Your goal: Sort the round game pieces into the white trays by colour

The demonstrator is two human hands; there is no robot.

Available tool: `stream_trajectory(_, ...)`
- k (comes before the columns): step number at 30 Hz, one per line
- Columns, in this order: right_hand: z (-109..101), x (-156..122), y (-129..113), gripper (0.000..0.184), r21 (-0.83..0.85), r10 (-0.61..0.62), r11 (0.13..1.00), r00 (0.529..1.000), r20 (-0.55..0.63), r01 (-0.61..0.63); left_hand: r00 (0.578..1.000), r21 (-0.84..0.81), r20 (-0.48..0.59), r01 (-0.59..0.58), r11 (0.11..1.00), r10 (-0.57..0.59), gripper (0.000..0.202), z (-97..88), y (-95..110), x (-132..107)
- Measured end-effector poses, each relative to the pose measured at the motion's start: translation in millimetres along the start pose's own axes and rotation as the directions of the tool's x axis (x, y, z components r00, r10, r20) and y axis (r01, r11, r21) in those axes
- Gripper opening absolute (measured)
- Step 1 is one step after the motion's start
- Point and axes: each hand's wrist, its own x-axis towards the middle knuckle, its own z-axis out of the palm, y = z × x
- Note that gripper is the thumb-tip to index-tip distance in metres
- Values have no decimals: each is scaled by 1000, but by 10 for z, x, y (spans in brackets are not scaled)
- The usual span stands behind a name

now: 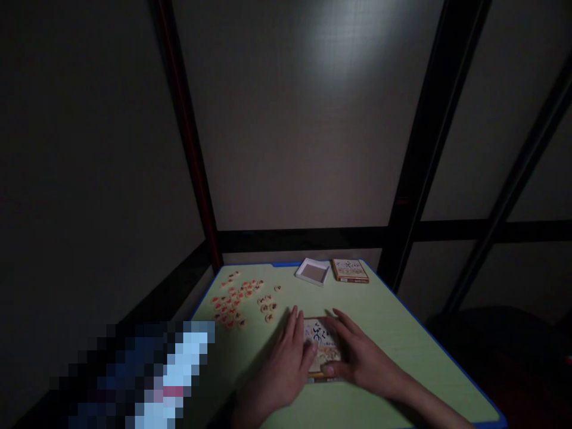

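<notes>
A flat Chinese chess box (319, 348) with dark brush-like characters and a pale drawing on its lid lies on the near part of the table. My left hand (286, 360) holds its left side, fingers stretched along the edge and thumb on the lid. On the right side, my right hand (360, 354) grips the box, its thumb at the near right corner and its fingers over the far right part. Round Chinese chess pieces (232, 304) with red or black characters lie scattered to the left. My hands cover the box's side edges.
The light green table (393, 345) has a blue rim. Near its far edge sit an open, shallow white box tray (313, 272) and another printed box (351, 270). Panelled walls (304, 149) rise behind. A pixelated patch covers the lower left.
</notes>
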Motion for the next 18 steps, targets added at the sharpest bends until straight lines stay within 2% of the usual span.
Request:
stream_trajectory(2, 4, -4, 16, 87, 170, 50, 985, 996, -72, -37, 991, -219, -57, 108, 970, -123, 68, 4, 42, -30)
stream_trajectory(3, 4, -10, 17, 82, 286, 92, 956, 991, -92, -62, 980, -353, -59, 157, 922, -190, 68, -1, 55, -44)
stream_trajectory(4, -1, -18, 14, 78, 408, 145, 908, 985, -95, -94, 967, -494, -31, 205, 845, -253, 68, -13, 66, -58)
stream_trajectory(6, -32, -38, -9, 75, 619, 256, 767, 965, -54, -169, 933, -729, 85, 298, 617, -351, 67, -67, 85, -83)
stream_trajectory(8, -82, -53, -41, 71, 740, 343, 631, 939, 4, -233, 885, -845, 199, 372, 384, -421, 69, -145, 105, -100)
stream_trajectory(10, -131, -54, -66, 66, 805, 399, 524, 915, 58, -279, 844, -885, 234, 390, 253, -482, 74, -212, 120, -102)
stream_trajectory(12, -154, -41, -72, 63, 844, 439, 438, 893, 97, -308, 831, -901, 231, 379, 210, -507, 79, -237, 124, -88)
stream_trajectory(13, -153, -31, -69, 63, 860, 454, 404, 884, 109, -313, 837, -905, 232, 372, 205, -495, 81, -233, 121, -76)
stream_trajectory(18, -80, 13, -54, 73, 938, 501, 243, 860, 95, -245, 912, -933, 260, 322, 160, -318, 91, -147, 107, -10)
